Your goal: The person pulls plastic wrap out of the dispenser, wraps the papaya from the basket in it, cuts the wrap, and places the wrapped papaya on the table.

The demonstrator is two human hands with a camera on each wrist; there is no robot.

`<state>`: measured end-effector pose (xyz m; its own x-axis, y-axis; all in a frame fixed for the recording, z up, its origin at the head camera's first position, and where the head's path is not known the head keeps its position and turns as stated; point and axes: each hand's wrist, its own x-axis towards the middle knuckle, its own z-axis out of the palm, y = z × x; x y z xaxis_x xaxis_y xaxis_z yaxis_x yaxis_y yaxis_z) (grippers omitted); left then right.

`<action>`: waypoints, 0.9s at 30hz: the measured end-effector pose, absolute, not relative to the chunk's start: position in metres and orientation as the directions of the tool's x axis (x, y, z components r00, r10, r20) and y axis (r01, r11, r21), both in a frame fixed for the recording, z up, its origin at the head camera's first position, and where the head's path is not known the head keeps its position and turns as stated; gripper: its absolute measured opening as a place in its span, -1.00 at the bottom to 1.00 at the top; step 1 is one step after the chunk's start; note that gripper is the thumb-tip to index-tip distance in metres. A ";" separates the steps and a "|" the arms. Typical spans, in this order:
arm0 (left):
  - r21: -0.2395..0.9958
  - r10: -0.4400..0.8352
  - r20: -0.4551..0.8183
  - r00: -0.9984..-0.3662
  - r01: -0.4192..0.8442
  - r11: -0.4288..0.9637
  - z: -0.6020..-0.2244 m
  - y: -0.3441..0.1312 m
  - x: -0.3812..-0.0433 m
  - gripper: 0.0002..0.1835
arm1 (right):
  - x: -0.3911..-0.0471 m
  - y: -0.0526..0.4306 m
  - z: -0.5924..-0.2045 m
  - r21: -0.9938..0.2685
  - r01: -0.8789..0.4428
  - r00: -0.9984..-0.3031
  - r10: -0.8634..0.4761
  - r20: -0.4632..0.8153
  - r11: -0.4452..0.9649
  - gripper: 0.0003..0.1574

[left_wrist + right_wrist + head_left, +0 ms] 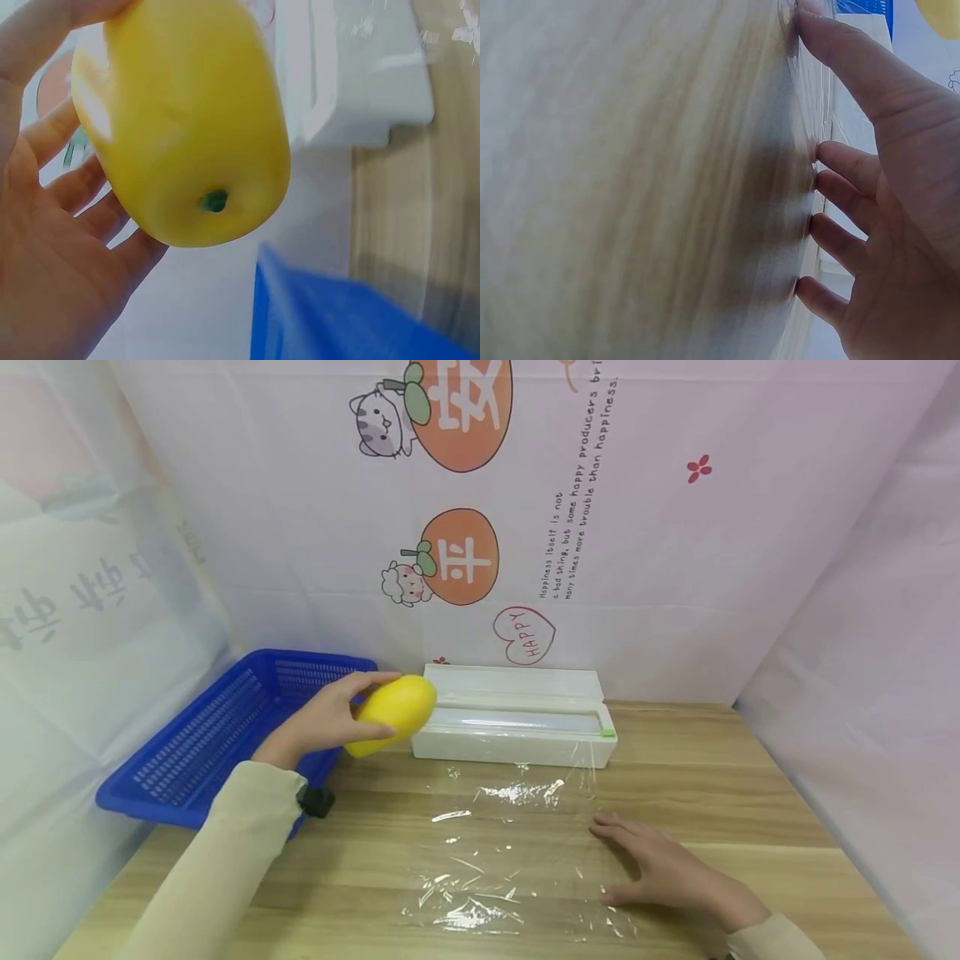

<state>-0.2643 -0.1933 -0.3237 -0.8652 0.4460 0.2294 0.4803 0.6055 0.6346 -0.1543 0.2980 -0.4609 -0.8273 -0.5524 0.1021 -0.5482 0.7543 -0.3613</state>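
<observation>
My left hand grips a smooth yellow mango-like fruit, held up beside the basket's right side. In the left wrist view, a small green stem nub shows at one end of the fruit. Clear plastic wrap lies spread over the table, running forward from a white wrap box whose lid stands up. My right hand is at the right edge of the wrap, thumb and fingers spread. The right wrist view shows its fingertips resting down on the surface at the film.
A blue plastic basket stands at the left, close to the left forearm. The wood-grain table meets white printed cloth at the back and sides. A green tab sits on the box's right end.
</observation>
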 end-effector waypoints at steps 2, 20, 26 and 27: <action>0.626 0.475 0.245 -0.845 0.512 0.587 -0.329 -0.184 -0.262 -0.13 | -0.154 0.298 -0.461 -0.365 -0.546 -0.829 -0.551 0.101 0.754 0.17; 0.628 0.695 0.298 -0.654 0.683 0.374 -0.380 -0.118 -0.244 -0.16 | -0.154 0.300 -0.463 -0.369 -0.552 -0.825 -0.553 0.113 0.748 0.18; 0.650 0.759 0.234 -0.607 0.679 0.342 -0.394 -0.093 -0.236 -0.15 | -0.155 0.300 -0.464 -0.365 -0.559 -0.821 -0.557 0.122 0.744 0.18; 0.637 0.767 0.225 -0.601 0.687 0.351 -0.396 -0.089 -0.235 -0.15 | -0.154 0.300 -0.464 -0.365 -0.559 -0.821 -0.557 0.121 0.745 0.18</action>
